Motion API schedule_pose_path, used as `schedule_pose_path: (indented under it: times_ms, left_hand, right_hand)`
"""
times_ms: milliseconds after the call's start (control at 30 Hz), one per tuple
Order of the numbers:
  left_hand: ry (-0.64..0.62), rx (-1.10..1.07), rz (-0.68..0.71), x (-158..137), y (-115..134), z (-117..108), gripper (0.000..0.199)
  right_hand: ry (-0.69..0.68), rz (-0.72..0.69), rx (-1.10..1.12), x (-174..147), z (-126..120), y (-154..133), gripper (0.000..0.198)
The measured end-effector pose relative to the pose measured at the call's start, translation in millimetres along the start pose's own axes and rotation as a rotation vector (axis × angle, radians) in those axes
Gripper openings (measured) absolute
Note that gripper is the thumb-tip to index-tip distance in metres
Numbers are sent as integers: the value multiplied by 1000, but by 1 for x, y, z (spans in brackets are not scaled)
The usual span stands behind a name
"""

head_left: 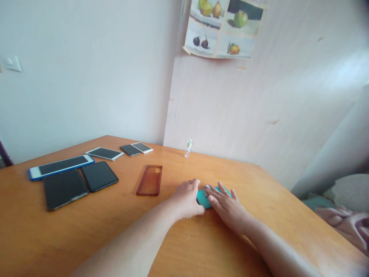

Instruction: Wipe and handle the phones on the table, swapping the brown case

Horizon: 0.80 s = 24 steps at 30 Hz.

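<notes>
A turquoise phone or phone case (203, 199) lies flat on the wooden table, partly covered by both hands. My left hand (187, 198) grips its left end, thumb at the near edge and fingers at the far edge. Over its top lies my right hand (226, 206), fingers spread, pressing a small greyish-white cloth (206, 190) against the surface. Most of that cloth is hidden under the fingers. A brown-red translucent phone case (149, 181) lies to the left of my left hand.
Several phones and tablets lie at the left, among them a blue-cased one (62, 166) and a black tablet (65, 189). A small clear spray bottle (188, 149) stands near the table's back edge. Fabric (346, 223) lies beyond the right edge.
</notes>
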<state>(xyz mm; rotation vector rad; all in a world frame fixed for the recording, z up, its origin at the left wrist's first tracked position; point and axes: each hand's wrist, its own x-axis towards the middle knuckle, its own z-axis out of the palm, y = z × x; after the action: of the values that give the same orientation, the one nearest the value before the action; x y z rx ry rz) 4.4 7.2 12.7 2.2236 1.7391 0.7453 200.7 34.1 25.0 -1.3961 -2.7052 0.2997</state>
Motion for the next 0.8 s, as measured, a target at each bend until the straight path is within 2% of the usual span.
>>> schedule_pose_path:
  times_ms: [67, 133, 200, 333, 400, 467, 567, 633, 700, 800]
  left_hand:
    - [-17, 5, -1, 0, -1, -1, 63]
    - [-19, 14, -1, 0, -1, -1, 63]
    - [-10, 26, -7, 0, -1, 0, 65]
    - [-14, 57, -27, 0, 1, 0, 71]
    - [-14, 78, -31, 0, 1, 0, 69]
    - [-7, 96, -37, 0, 2, -1, 65]
    - [13, 103, -37, -1, 2, -2, 59]
    - [19, 106, -33, -1, 2, -3, 56]
    - [13, 117, -29, -1, 3, -4, 53]
    - [6, 131, -21, -1, 4, -6, 49]
  right_hand:
    - [-48, -153, 43, -7, -1, -20, 58]
    - [-55, -204, 37, -8, -2, -25, 57]
    - [-27, -111, -12, -5, -3, -12, 58]
    - [28, 184, -132, 4, -2, 31, 59]
    - [36, 218, -152, 2, -2, 36, 59]
    - [10, 141, -116, -4, -2, 22, 60]
    - [-86, -84, -8, -17, -3, -8, 59]
    - [-119, -157, 11, -21, -4, -16, 58]
    - [-95, -100, -42, -20, -6, -7, 59]
    - [-17, 109, -177, -14, -9, 20, 63]
